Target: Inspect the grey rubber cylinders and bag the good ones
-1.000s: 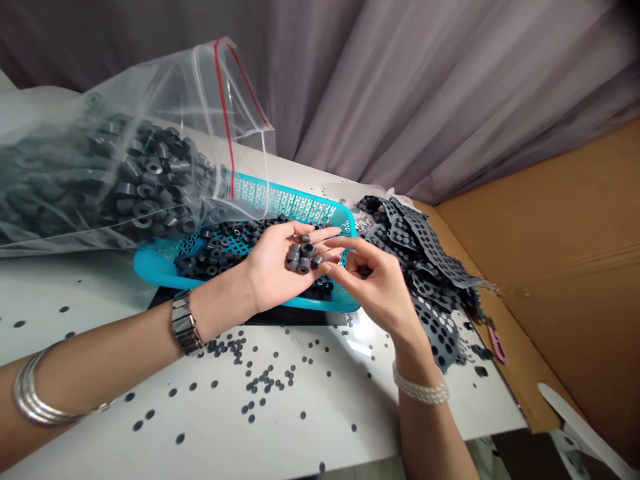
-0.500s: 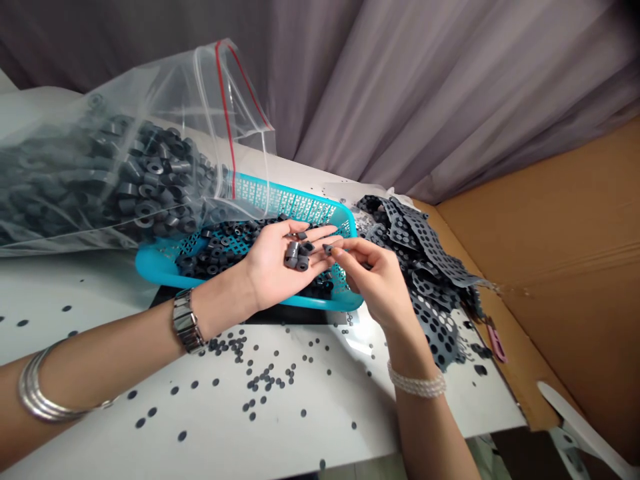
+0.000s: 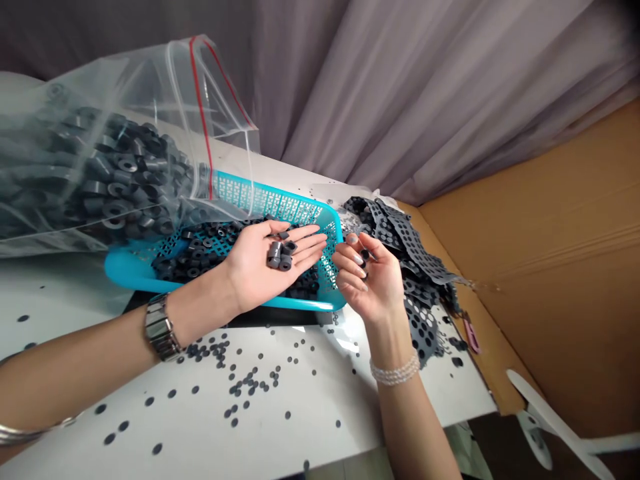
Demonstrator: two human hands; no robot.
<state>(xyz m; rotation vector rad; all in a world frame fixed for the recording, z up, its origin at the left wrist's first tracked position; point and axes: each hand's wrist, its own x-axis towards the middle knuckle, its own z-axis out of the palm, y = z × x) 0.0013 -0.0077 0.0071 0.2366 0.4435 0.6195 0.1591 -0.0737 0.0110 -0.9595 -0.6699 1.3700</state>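
Observation:
My left hand point(image 3: 263, 267) lies palm up with fingers stretched out, and several dark grey cylindrical pieces point(image 3: 281, 256) rest on its palm. Below it is a blue plastic basket point(image 3: 280, 305) holding many small dark rings. To the right, apart from it, my right hand point(image 3: 370, 273) is turned palm up with fingers curled round small dark pieces point(image 3: 365, 256). A clear zip bag point(image 3: 145, 87) full of dark grey rings leans over the basket's left part.
Perforated dark sheets point(image 3: 407, 243) are heaped right of the basket, near a pink-handled tool point(image 3: 471, 333) and a cardboard panel point(image 3: 545, 247). Small black discs point(image 3: 255, 383) lie scattered on the white table point(image 3: 200, 440). Behind hangs a grey curtain point(image 3: 360, 87).
My right hand has moved away from the left fingertips and turned palm up, its fingers curling inward. The whole view has shifted, so bag and basket appear further left.

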